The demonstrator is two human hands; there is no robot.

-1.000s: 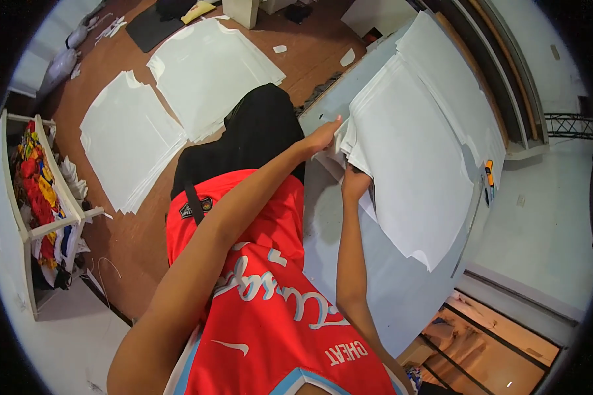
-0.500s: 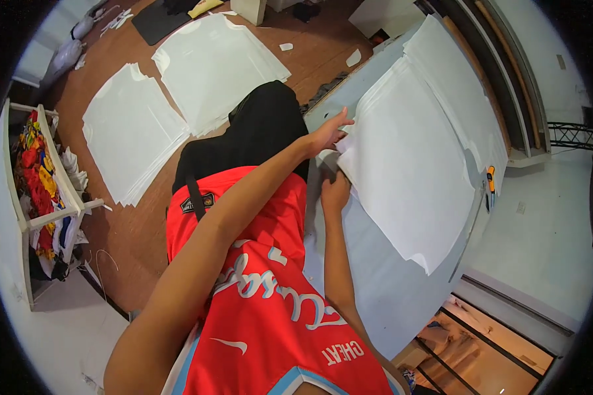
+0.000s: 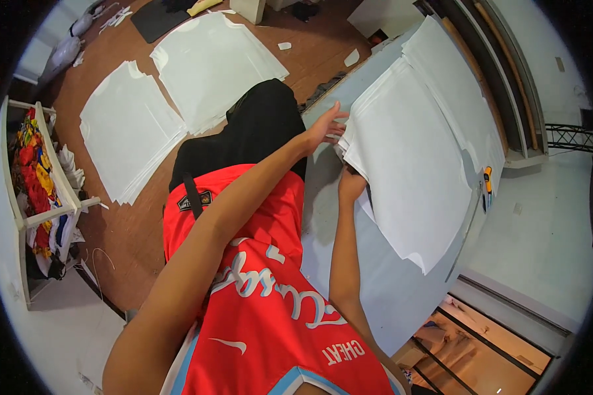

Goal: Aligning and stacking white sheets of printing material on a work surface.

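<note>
A stack of white shirt-shaped panels, paper or cloth I cannot tell, lies on a pale blue table. Its near-left edge is raised, with a dark gap under it. My right hand is closed at that raised edge; its fingertips are hidden beneath the layers. Just left of the same edge is my left hand, palm toward the stack and fingers spread, with nothing in it. Whether its fingertips touch the panels is hard to tell.
Another white stack lies beyond the first. An orange-and-black cutter rests near the table's far edge. Two white panel stacks, one left and one farther back, lie on the brown floor. A wooden rack holds colourful cloth at left.
My right hand has moved up and right, in under the stack's edge. The edge's folded-back corner now lies more even. My left hand has shifted slightly left.
</note>
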